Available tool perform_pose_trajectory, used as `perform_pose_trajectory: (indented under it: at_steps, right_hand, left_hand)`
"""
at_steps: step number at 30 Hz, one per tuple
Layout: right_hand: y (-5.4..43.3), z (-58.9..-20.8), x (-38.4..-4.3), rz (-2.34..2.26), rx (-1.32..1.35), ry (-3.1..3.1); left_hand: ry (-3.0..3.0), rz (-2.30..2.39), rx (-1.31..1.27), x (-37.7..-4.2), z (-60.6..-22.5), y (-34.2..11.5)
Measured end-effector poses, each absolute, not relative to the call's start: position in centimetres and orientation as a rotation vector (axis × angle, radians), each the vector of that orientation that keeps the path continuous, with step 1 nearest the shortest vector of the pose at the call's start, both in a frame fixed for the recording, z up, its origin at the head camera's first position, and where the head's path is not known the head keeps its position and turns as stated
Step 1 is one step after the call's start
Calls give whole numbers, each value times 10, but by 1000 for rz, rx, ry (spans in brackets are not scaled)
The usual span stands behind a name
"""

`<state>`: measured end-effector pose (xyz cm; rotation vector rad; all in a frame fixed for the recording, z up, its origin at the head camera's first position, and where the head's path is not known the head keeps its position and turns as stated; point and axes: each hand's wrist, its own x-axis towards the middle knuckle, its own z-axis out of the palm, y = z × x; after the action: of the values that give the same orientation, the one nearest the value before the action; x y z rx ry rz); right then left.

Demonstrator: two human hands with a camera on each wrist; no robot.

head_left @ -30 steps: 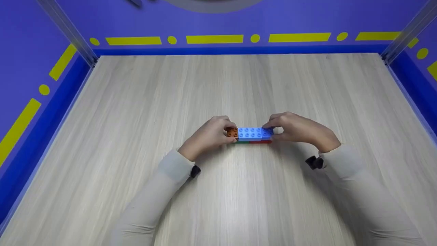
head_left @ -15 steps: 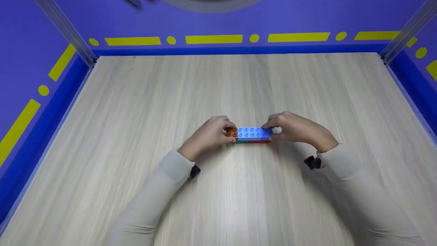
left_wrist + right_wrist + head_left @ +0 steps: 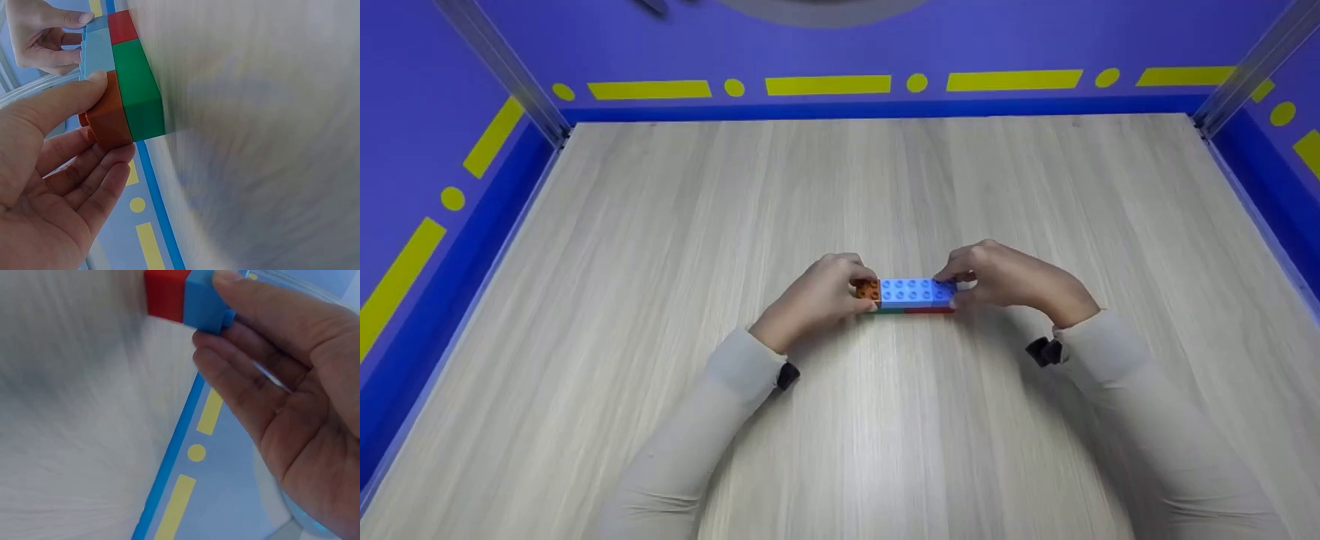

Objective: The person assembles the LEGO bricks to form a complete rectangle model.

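Note:
A two-layer row of toy building bricks lies across the middle of the table. Its top layer has an orange-brown brick [image 3: 869, 291] at the left end, a light blue brick [image 3: 906, 294] in the middle and a darker blue brick [image 3: 203, 304] at the right end. Underneath sit a green brick [image 3: 140, 93] and a red brick [image 3: 166, 295]. My left hand [image 3: 819, 300] pinches the orange-brown brick, thumb on the near side and fingers on the far side. At the other end, my right hand [image 3: 1012, 277] pinches the darker blue brick between thumb and fingers.
The pale wood-grain table [image 3: 840, 435] is bounded at the back and sides by purple-blue panels [image 3: 825, 52] with yellow dashes and dots. Metal posts [image 3: 506, 67] stand at the back corners. A small black device [image 3: 1044, 351] is at the right cuff.
My right hand has shifted very slightly up and to the left, still at the darker blue brick. The left hand keeps its grip, and the brick row holds its arrangement.

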<state>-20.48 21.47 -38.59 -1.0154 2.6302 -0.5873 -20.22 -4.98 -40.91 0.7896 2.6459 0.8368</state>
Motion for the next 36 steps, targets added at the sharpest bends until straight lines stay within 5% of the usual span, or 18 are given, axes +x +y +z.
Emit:
perform_pose_trajectory:
  at_steps: [36]
  right_hand:
    - [233,-406,-205,-922,-932,2538]
  left_hand:
    - [2576,966,742,-204,-411,-61]
